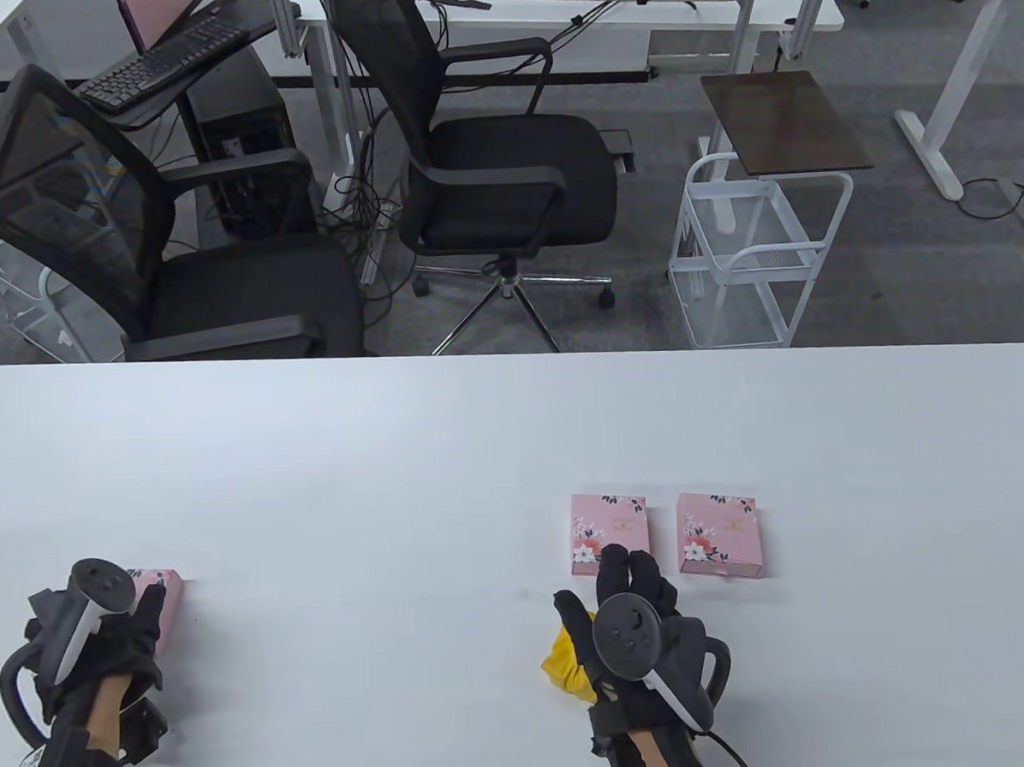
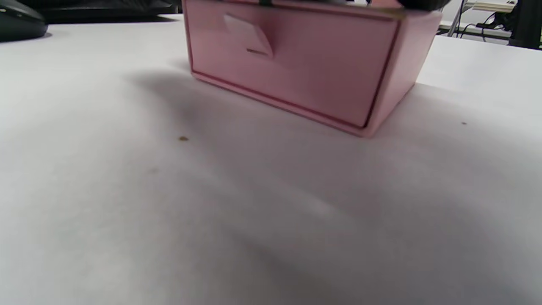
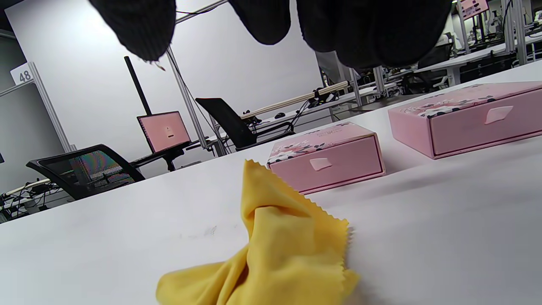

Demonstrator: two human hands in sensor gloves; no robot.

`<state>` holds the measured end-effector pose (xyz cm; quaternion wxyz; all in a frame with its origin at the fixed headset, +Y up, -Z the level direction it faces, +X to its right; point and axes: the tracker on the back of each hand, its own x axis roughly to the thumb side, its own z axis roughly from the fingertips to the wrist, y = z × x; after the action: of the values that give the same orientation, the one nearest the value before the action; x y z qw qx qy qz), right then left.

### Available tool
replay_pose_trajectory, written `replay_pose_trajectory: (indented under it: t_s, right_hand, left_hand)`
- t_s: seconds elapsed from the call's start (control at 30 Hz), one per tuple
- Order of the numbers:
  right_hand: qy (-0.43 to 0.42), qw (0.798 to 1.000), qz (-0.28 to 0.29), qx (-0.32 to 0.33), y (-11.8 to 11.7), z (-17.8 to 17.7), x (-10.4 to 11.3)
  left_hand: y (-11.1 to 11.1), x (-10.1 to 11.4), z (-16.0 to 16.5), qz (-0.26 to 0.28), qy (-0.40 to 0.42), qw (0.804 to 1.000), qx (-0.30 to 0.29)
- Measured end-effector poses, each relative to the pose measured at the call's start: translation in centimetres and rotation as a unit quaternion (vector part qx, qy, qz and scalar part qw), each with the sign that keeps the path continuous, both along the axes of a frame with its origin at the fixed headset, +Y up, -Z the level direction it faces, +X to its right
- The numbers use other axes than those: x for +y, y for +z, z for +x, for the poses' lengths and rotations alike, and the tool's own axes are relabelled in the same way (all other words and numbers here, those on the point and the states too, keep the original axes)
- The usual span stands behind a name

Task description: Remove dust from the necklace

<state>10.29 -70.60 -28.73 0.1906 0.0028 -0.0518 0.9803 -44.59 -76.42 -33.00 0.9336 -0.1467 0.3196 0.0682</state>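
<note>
No necklace shows in any view. My left hand (image 1: 147, 613) lies at the table's near left, its straight fingers reaching onto a pink drawer box (image 1: 167, 590). In the left wrist view that box (image 2: 296, 63) fills the top, drawer closed with its pull tab facing me. My right hand (image 1: 598, 586) hovers with fingers extended over a crumpled yellow cloth (image 1: 565, 663), holding nothing. In the right wrist view the cloth (image 3: 275, 254) lies on the table below the fingertips (image 3: 364, 29). Two more closed pink floral boxes (image 1: 610, 533) (image 1: 717, 534) sit side by side just beyond the right hand.
The white table (image 1: 396, 458) stretches wide beyond the hands to its far edge. Past that edge stand two black office chairs (image 1: 501, 178) and a white wire cart (image 1: 754, 251).
</note>
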Motion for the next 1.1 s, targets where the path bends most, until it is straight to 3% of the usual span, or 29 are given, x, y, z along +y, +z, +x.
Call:
replay_pose_trajectory:
  t_s: [0.3, 0.47, 0.57, 0.87, 1.1]
  right_hand:
    - [0.000, 1.000, -0.001, 0.000, 0.1, 0.0, 0.0]
    - [-0.002, 1.000, -0.003, -0.001, 0.1, 0.1, 0.0]
    - [-0.003, 1.000, -0.003, -0.002, 0.0, 0.1, 0.0]
    - [-0.004, 1.000, -0.003, -0.002, 0.1, 0.1, -0.1]
    - [-0.009, 1.000, -0.003, -0.004, 0.1, 0.4, -0.1]
  left_hand:
    - [-0.6, -0.2, 1.6, -0.047, -0.009, 0.998, -0.042]
    - [-0.6, 0.2, 2.5, -0.015, -0.015, 0.999, -0.037]
    - [-0.9, 1.1, 4.3, -0.009, -0.055, 0.996, -0.071]
    - [-2.0, 4.3, 14.9, 0.064, -0.047, 0.981, -0.178]
    - [-3.0, 3.9, 23.5, 0.069, -0.020, 0.967, -0.245]
